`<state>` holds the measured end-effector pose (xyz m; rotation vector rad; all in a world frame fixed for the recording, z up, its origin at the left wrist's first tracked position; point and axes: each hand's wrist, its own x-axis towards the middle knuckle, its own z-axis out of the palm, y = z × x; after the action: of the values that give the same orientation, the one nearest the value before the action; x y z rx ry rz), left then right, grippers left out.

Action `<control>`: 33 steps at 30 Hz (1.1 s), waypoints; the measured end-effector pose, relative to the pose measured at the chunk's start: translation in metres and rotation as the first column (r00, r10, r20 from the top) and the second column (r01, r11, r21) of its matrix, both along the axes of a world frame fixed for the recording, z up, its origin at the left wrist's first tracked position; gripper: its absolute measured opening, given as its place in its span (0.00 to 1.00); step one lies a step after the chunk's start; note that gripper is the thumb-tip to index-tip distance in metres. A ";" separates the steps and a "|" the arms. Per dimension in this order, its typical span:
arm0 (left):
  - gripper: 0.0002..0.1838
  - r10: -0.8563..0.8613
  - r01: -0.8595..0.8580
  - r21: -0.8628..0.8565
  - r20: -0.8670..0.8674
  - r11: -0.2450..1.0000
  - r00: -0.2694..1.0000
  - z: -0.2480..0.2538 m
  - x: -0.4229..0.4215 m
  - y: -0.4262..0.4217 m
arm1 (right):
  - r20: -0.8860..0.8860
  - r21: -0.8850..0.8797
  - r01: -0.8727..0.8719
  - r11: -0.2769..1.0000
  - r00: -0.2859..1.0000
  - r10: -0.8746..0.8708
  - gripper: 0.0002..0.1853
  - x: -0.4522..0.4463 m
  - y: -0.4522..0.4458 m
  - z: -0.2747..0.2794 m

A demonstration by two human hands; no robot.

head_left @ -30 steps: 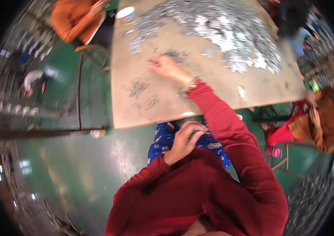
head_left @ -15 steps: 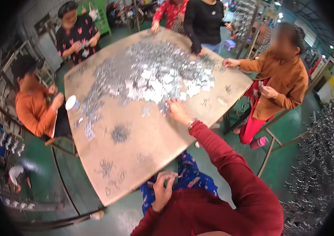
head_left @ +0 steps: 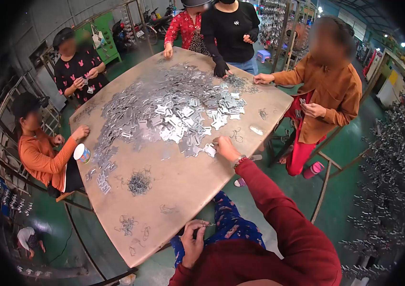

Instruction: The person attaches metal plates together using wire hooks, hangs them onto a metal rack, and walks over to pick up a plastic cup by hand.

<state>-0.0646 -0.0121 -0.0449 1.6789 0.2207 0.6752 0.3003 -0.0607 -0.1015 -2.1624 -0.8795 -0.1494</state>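
My right hand (head_left: 227, 148) reaches over the table (head_left: 188, 177), its fingertips at a flat metal piece (head_left: 209, 150) on the near edge of a large pile of metal pieces (head_left: 178, 112); whether it grips the piece is hard to tell. Below the table's near edge, over my lap, my left hand (head_left: 193, 241) is closed in a pinch on a small thin wire piece (head_left: 208, 224). A dark heap of wire pieces (head_left: 138, 183) lies left of my right hand, and a smaller wire cluster (head_left: 126, 225) is near the left corner.
A white cup (head_left: 82, 153) stands at the table's left edge beside a person in orange (head_left: 45, 155). Several other people are around the table, one in brown (head_left: 338, 90) at the right. A pink container (head_left: 313, 170) is on the floor.
The view has lifted to show more of the table. My right hand has gone from the wire heap to the metal pile's near edge. My left hand stays low over my lap.
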 end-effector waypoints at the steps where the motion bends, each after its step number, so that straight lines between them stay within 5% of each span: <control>1: 0.03 0.001 -0.001 -0.005 0.008 1.000 1.000 0.000 0.001 -0.001 | -0.177 0.034 0.031 0.999 0.984 -0.024 0.09 -0.003 -0.004 0.003; 3: 0.03 0.001 -0.001 0.001 0.011 1.000 1.000 0.005 0.001 -0.002 | -0.573 0.087 0.081 0.993 0.819 -0.017 0.11 -0.016 -0.011 0.025; 5: 0.04 -0.001 0.001 0.011 0.017 1.000 1.000 0.007 0.000 -0.004 | -0.741 0.259 0.066 0.964 0.654 0.154 0.13 -0.024 -0.016 0.019; 7: 0.04 -0.011 0.010 0.028 0.026 1.000 1.000 0.007 0.000 -0.003 | -0.803 0.362 0.041 0.931 0.521 0.289 0.18 -0.036 -0.020 0.013; 11: 0.03 0.000 -0.001 0.027 0.034 1.000 0.999 0.006 0.000 -0.005 | -0.800 0.511 0.221 0.831 0.477 0.366 0.19 -0.055 -0.017 -0.002; 14: 0.03 0.016 -0.016 0.015 0.037 1.000 0.999 0.008 -0.002 -0.006 | -0.733 0.651 0.301 0.697 0.489 0.473 0.19 -0.062 -0.019 -0.006; 20: 0.02 0.021 -0.017 -0.062 0.070 0.998 0.997 0.003 0.001 -0.009 | -0.616 0.696 0.167 0.699 0.640 0.460 0.19 -0.071 -0.020 -0.025; 33: 0.04 -0.060 0.063 -0.098 0.030 0.993 0.998 0.000 0.016 -0.009 | -0.622 0.659 0.149 0.737 0.659 0.423 0.17 -0.071 -0.019 -0.015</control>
<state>-0.0485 -0.0206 -0.0450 1.5740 0.1795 0.6308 0.2296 -0.0798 -0.1169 -1.2392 -0.3928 0.4438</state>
